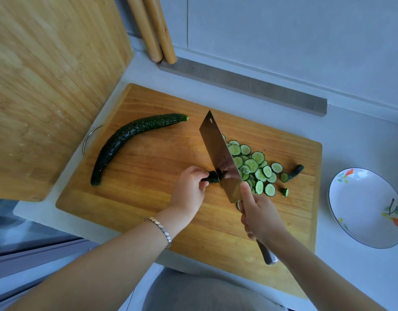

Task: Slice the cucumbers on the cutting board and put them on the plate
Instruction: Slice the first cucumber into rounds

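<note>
Left hand (191, 185): the last short stub (212, 177) of cucumber is pinched in curled fingertips near the middle of the cutting board (148, 198).
Right hand (258, 212): the cleaver (220, 158) is gripped at the handle, one finger laid up along the blade, and the edge is set into the stub.
Slices (254, 167): heaped on the board just right of the blade.
Whole cucumber (126, 140): lying uncut on the board's left part.
Plate (361, 198): set on the bench (350, 135) off the board's right edge, with nothing on it yet.
Risk, fingers: so little stub is left that the fingertips sit almost against the blade, and a nick is likely if the next cut is taken thin.
Risk, stub: the rounded end could be rolled or squirted out under pressure.
Risk, transfer: wet rounds could be dropped on the bench between board and plate.
Writing: none can be read. A faint mark on the blade is too blurred, and only painted flowers are seen on the plate.
</note>
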Demonstrator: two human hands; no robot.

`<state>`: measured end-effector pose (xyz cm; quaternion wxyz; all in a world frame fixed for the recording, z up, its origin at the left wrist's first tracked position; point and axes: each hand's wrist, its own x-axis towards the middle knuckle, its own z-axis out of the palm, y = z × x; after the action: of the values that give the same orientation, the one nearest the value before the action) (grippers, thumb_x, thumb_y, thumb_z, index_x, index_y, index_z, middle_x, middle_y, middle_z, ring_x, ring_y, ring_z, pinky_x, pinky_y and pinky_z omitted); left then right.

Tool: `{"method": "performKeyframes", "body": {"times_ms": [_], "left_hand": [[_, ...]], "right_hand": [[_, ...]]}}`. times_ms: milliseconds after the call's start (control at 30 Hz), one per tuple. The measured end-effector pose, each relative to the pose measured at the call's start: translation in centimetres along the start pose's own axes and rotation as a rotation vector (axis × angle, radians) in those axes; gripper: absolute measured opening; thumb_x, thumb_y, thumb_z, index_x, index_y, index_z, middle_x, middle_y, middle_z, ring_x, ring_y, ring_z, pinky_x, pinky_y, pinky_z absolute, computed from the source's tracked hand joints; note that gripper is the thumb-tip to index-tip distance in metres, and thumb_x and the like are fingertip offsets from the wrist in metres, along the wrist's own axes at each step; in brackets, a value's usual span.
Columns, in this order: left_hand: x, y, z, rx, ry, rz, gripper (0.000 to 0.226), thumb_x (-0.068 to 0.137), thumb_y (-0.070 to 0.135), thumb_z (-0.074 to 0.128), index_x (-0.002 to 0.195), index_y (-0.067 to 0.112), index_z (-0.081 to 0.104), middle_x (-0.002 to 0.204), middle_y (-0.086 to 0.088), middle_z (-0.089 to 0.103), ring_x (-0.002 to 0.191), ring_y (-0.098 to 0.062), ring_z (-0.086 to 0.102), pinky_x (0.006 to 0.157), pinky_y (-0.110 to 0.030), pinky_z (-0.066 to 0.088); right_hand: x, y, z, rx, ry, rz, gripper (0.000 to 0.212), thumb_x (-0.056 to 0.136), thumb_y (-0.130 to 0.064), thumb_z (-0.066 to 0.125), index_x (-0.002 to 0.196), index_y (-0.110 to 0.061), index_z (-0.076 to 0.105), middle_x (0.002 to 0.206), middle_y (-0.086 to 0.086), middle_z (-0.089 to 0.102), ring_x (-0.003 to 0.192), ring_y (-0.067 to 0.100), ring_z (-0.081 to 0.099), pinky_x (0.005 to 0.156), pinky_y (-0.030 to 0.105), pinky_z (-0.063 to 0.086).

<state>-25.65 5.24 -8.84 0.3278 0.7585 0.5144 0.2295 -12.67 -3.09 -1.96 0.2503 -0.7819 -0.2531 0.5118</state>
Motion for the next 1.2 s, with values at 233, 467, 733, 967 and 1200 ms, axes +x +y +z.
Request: {"method": "performKeyframes", "body": {"times_ms": [233, 467, 733, 967, 1200], "left_hand": [[-0.1, 0.0, 0.0, 0.02, 0.009, 0.002, 0.02, 0.079, -0.005, 0.066, 0.098, -0.001, 0.069, 0.099, -0.012, 0.064, 0.086, -0.026, 0.061, 0.075, -0.026, 0.048], [-0.2, 0.2, -0.2, 0.034, 0.009, 0.023, 0.018, 0.076, -0.005, 0.068, 0.093, 0.0, 0.071, 0.094, -0.01, 0.067, 0.084, -0.025, 0.062, 0.072, -0.022, 0.045], [-0.6, -0.2, -0.3, -0.019, 0.012, -0.052, 0.023, 0.08, 0.003, 0.068, 0.103, 0.001, 0.068, 0.109, -0.009, 0.064, 0.097, -0.021, 0.061, 0.087, -0.022, 0.046], [-0.6, 0.1, 0.1, -0.039, 0.003, -0.073, 0.021, 0.083, 0.004, 0.066, 0.104, 0.002, 0.067, 0.102, -0.006, 0.063, 0.084, -0.019, 0.061, 0.078, -0.025, 0.051], [-0.6, 0.4, 0.5, -0.018, 0.02, -0.055, 0.018, 0.08, 0.005, 0.069, 0.098, 0.002, 0.069, 0.097, -0.007, 0.064, 0.081, -0.021, 0.061, 0.073, -0.032, 0.053]], "right_hand": [[0.4, 0.2, 0.3, -0.087, -0.001, -0.028, 0.054, 0.091, -0.06, 0.032, 0.065, -0.014, 0.035, 0.047, -0.002, 0.033, 0.041, 0.015, 0.029, 0.047, 0.025, 0.027], [1.5, 0.6, 1.8, -0.166, 0.022, -0.022, 0.055, 0.091, -0.063, 0.029, 0.065, -0.014, 0.034, 0.055, 0.003, 0.032, 0.048, 0.017, 0.029, 0.052, 0.03, 0.027], [1.9, 0.4, 0.8, 0.034, 0.01, 0.087, 0.056, 0.093, -0.059, 0.032, 0.062, -0.013, 0.037, 0.046, -0.002, 0.033, 0.037, 0.014, 0.029, 0.039, 0.02, 0.028], [0.1, -0.1, -1.0, 0.058, 0.001, 0.08, 0.056, 0.092, -0.059, 0.033, 0.06, -0.014, 0.036, 0.04, -0.005, 0.031, 0.034, 0.012, 0.026, 0.04, 0.019, 0.025], [-0.4, -0.3, -0.4, -0.019, -0.021, 0.043, 0.053, 0.091, -0.059, 0.033, 0.063, -0.015, 0.032, 0.043, -0.005, 0.03, 0.035, 0.011, 0.025, 0.039, 0.018, 0.024]]}}
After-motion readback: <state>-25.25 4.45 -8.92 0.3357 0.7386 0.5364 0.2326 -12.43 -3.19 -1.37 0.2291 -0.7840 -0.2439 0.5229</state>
